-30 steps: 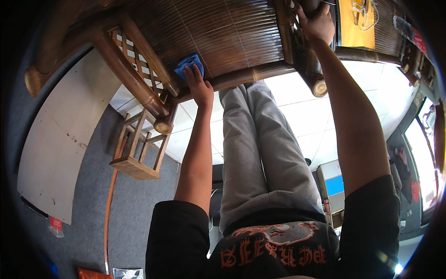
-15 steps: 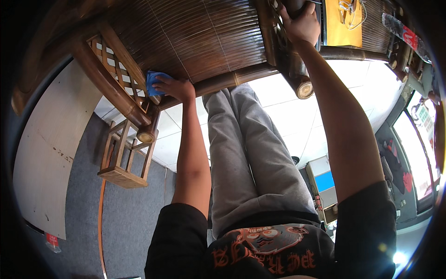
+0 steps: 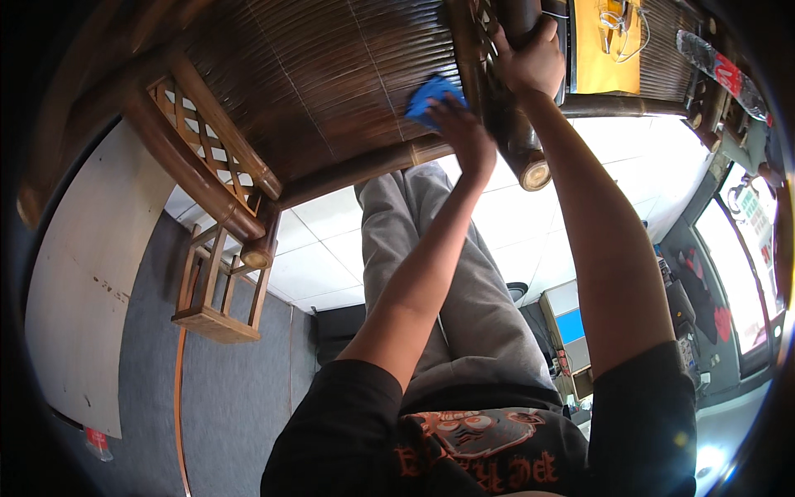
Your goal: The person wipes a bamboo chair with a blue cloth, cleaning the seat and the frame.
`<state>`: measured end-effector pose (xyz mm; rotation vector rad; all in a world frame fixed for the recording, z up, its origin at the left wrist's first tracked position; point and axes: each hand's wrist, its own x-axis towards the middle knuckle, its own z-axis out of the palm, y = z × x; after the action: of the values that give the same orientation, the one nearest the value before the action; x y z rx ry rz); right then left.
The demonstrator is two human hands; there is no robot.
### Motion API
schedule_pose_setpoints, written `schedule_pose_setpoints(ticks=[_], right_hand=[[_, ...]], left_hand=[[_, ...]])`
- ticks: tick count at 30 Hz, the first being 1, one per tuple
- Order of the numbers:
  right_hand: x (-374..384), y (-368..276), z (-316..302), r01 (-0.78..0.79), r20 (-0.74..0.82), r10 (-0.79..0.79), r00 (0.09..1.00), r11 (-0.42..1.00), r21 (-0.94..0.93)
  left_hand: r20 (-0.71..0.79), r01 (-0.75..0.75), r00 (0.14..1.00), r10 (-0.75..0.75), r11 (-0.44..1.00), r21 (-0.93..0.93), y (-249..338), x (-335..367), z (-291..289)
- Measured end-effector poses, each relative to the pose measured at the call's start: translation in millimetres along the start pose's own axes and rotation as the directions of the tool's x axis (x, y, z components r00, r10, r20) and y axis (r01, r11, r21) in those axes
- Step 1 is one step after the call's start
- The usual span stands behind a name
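A folded blue cloth (image 3: 434, 101) lies under the fingers of my left hand (image 3: 464, 132), pressed against the dark bamboo-slat seat (image 3: 331, 74). That hand is slightly blurred and sits near the seat's right end, beside the bamboo armrest post. My right hand (image 3: 534, 65) is wrapped round a thick dark bamboo armrest (image 3: 520, 23) at the top of the view; its thumb shows on the left side and its fingers curl over the right. The seat's round front rail (image 3: 356, 174) runs below my left hand.
At the left stands the other armrest (image 3: 190, 166) with lattice infill. Below it is a small wooden stool (image 3: 217, 323). Right of my right hand lies a yellow board or envelope (image 3: 607, 50) with a pale cord (image 3: 636, 37). A clear plastic-wrapped item (image 3: 720, 70) rests further right.
My left hand has swept the blue cloth rightward across the slats, from the left armrest's corner to near the right one. The right hand keeps its grip on the bamboo armrest.
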<state>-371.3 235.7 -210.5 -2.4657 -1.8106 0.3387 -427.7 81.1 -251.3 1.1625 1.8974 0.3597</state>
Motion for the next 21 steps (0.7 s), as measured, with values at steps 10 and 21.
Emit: schedule_pose_setpoints(ticks=[10, 21], right_hand=[[0.2, -0.6, -3.4, -0.031, 0.004, 0.031, 1.0, 0.999, -0.034], [1.3, 0.2, -3.0, -0.018, 0.008, 0.018, 1.0, 1.0, -0.003]], left_hand=[[0.289, 0.202, 0.956, -0.053, 0.833, -0.515, -19.8, 33.6, -53.6], [0.414, 0.307, 0.908, -0.06, 0.769, -0.562, -94.0, 57.6, -178.1]])
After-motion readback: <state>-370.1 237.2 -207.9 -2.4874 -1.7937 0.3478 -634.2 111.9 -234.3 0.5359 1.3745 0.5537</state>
